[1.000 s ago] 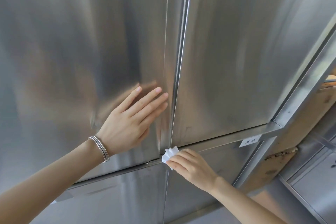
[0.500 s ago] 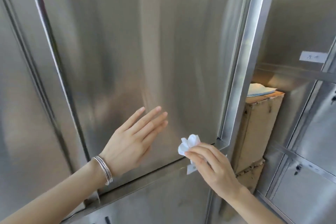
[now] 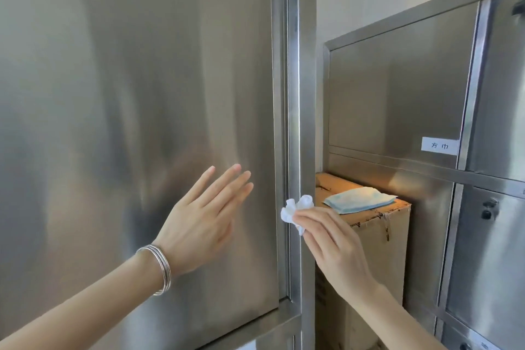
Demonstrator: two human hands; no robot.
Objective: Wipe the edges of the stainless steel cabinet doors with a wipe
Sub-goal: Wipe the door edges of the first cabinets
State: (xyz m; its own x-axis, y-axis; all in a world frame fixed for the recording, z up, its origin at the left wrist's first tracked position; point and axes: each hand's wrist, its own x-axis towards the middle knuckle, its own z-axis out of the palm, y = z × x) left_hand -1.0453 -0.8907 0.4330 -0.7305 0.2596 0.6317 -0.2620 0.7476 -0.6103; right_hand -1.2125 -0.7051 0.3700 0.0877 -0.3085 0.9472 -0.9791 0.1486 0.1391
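A large stainless steel cabinet door [image 3: 142, 94] fills the left of the view. Its right vertical edge and frame post [image 3: 294, 94] run from top to bottom near the middle. My right hand [image 3: 335, 244] pinches a crumpled white wipe [image 3: 295, 210] and holds it against that post, at about mid height. My left hand [image 3: 207, 219], with silver bangles on the wrist, is spread flat with straight fingers at the door's face, left of the wipe; whether it touches the steel is unclear.
A cardboard box [image 3: 375, 250] stands in the gap right of the post, with a blue-white wipe packet [image 3: 358, 199] lying on top. Smaller steel cabinet doors [image 3: 397, 88] with a white label [image 3: 439, 145] and knobs fill the right. A pale wall shows above them.
The view has swung right and levelled. My right hand moved the wipe from the door's bottom edge round the lower right corner and up the vertical post. My left hand followed rightwards across the door.
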